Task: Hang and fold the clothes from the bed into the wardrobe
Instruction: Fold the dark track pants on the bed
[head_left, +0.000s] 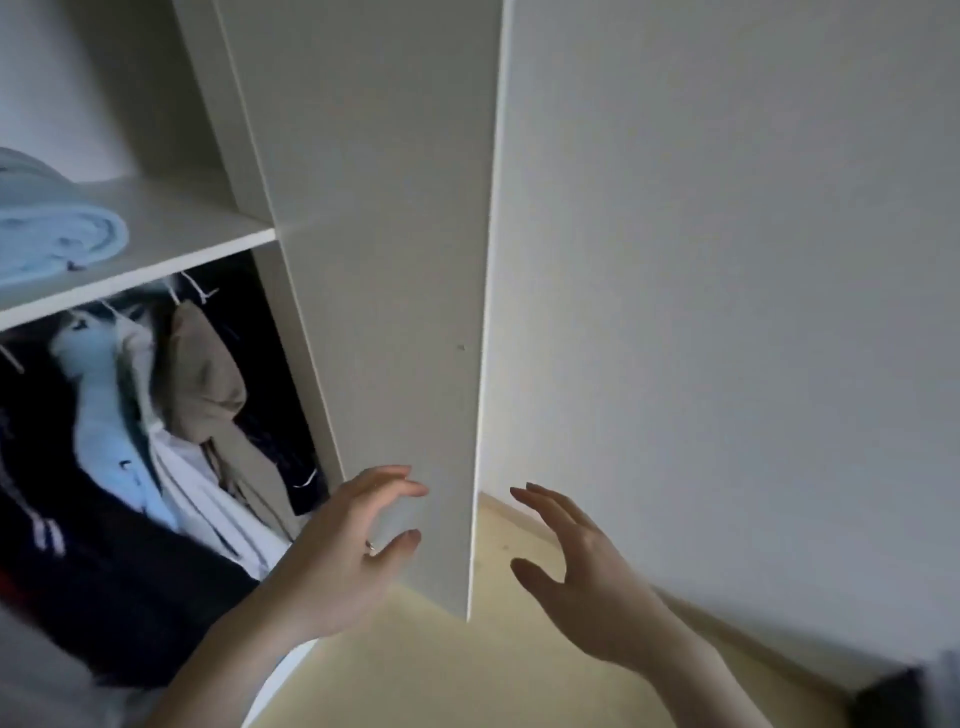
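At the far left, a rolled light-blue blanket (57, 236) lies on the white shelf (171, 244) of the wardrobe (249, 130). Below the shelf hang the clothes (156, 415): a pale blue garment, a white one and a beige one on hangers, with dark garments around them. The open wardrobe door (395, 312) stands edge-on in the middle. The left hand (353, 551), a ring (370, 546) on one finger, is spread wide with relaxed fingers just beside the door's inner face near its lower corner; whether it touches is unclear. The right hand (566, 561) is also wide and holds nothing, on the door's other side over the light wooden floor (415, 670). A white wall (727, 312) fills the right.
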